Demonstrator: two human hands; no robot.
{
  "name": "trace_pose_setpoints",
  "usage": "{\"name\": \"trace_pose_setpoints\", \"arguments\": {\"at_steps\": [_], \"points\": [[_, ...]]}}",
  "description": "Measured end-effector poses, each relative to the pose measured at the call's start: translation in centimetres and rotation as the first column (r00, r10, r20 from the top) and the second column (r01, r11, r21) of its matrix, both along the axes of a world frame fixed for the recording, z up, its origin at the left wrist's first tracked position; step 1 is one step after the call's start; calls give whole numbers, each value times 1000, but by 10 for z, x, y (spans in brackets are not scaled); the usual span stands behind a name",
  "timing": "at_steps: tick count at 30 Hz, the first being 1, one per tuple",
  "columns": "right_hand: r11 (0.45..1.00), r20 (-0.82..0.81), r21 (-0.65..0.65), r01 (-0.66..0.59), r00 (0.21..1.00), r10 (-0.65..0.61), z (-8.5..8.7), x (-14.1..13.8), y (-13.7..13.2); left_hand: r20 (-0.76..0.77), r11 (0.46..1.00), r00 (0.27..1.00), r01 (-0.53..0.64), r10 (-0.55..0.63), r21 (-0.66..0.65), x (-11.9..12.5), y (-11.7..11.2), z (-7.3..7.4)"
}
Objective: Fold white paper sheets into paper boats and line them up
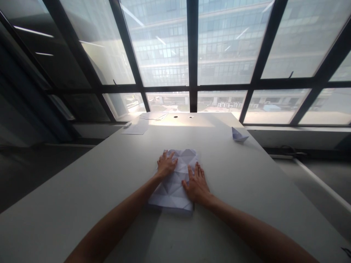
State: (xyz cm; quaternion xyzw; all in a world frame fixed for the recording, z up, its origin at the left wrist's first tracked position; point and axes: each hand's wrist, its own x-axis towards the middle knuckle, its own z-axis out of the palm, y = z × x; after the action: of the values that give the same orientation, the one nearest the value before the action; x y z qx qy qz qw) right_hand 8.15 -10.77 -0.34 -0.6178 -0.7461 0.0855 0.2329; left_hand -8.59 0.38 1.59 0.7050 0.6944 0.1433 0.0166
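Observation:
A creased white sheet of paper, marked all over with triangular fold lines, lies flat on the grey table in front of me. My left hand rests on its upper left part, fingers spread and pressing down. On the sheet's right edge lies my right hand, flat with fingers stretched forward. Neither hand holds anything.
A small folded paper boat sits at the table's far right. Loose sheets of paper lie at the far left end, near two round holes in the tabletop. Large windows stand behind the table.

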Motion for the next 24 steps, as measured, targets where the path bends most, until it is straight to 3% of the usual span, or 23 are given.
{"name": "trace_pose_setpoints", "arguments": {"at_steps": [8,11,20,22,24], "points": [[998,-54,-35,47,997,-49,3,-1,1,52,987,987,-152,150,41,-1,15,-1],[998,-68,-43,48,996,-51,6,-1,1,84,987,985,-154,151,38,-2,22,0],[998,-40,-33,54,998,-55,9,-1,0,104,990,991,-91,80,110,-3,19,-4],[999,2,-32,31,1000,-31,8,-3,-1,44,987,999,-36,30,157,-2,12,-7],[999,41,-33,0,999,1,8,-4,-2,-63,972,995,91,-79,215,-2,7,-11]]}}
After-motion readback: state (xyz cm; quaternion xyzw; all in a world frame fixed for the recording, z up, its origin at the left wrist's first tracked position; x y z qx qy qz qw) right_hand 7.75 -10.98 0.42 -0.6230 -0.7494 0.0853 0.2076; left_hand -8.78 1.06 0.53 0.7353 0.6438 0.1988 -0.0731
